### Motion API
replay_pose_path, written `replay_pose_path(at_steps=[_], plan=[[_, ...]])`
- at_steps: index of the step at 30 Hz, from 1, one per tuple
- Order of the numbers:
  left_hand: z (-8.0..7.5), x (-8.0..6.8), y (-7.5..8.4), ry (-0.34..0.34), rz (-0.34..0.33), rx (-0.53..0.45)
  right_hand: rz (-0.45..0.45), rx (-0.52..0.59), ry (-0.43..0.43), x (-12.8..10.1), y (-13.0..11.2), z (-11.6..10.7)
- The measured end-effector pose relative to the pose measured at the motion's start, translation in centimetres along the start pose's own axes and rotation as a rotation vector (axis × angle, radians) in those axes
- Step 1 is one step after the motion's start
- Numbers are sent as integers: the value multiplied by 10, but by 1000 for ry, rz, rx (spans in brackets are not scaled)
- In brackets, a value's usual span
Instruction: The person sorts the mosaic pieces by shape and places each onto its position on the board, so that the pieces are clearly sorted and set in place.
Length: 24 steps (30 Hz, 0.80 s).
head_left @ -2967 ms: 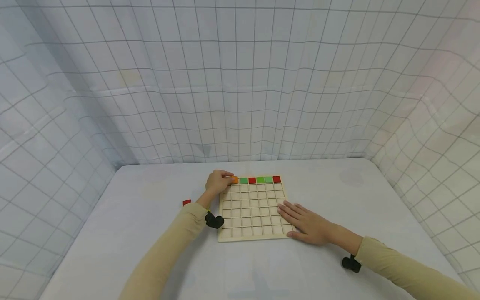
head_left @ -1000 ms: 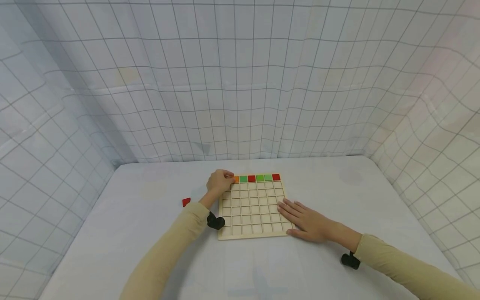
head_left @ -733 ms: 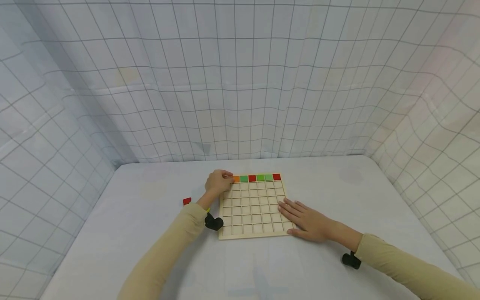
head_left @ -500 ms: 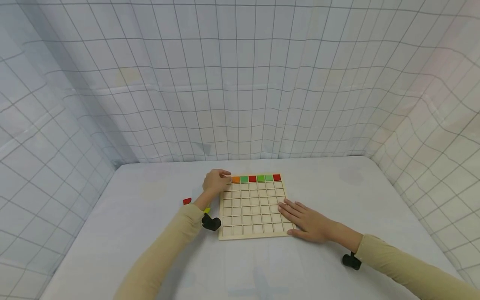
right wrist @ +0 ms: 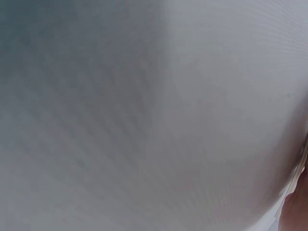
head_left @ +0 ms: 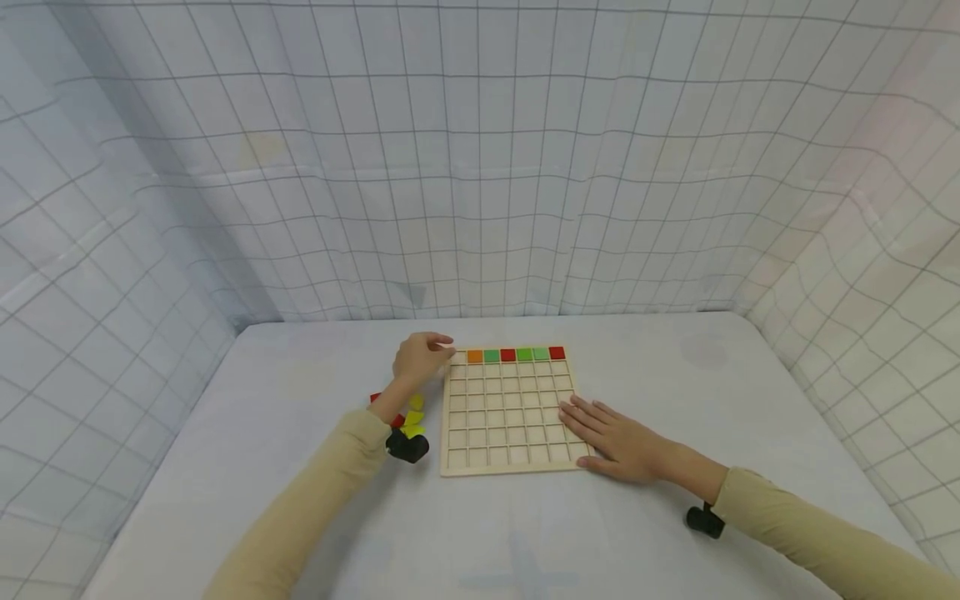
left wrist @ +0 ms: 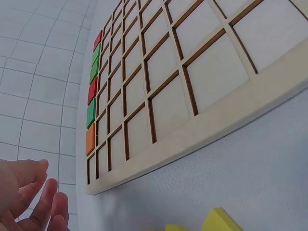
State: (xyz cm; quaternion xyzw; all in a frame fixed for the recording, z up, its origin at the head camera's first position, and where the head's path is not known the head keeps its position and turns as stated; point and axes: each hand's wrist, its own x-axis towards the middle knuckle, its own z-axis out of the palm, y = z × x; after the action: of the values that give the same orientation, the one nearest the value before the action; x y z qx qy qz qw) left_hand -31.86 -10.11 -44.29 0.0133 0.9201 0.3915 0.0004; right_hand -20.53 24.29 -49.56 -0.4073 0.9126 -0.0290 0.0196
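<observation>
Six tiles (head_left: 515,355) run left-right along the grid board (head_left: 510,467)'s far edge.

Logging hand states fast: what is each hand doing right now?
Left hand: open, fingers loosely curled, holding nothing, beside the wooden grid board.
Right hand: open, flat on the board's near right corner.

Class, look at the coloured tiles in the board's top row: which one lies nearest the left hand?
The orange tile, leftmost in the row and the only orange one; the left hand hovers just beside it.
</observation>
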Motion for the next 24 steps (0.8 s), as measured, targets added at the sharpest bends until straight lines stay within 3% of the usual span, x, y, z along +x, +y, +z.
replay_pose_path(at_steps=[11, 15, 24], plan=[[-23, -10, -15, -5, -5, 21, 10, -10, -19, 3, -2, -5], [-33, -14, -25, -22, 28, 15, 9, -14, -25, 4, -1, -6], [-57, -23, -58, -247, 165, 5, 11, -17, -18, 1, 0, 0]])
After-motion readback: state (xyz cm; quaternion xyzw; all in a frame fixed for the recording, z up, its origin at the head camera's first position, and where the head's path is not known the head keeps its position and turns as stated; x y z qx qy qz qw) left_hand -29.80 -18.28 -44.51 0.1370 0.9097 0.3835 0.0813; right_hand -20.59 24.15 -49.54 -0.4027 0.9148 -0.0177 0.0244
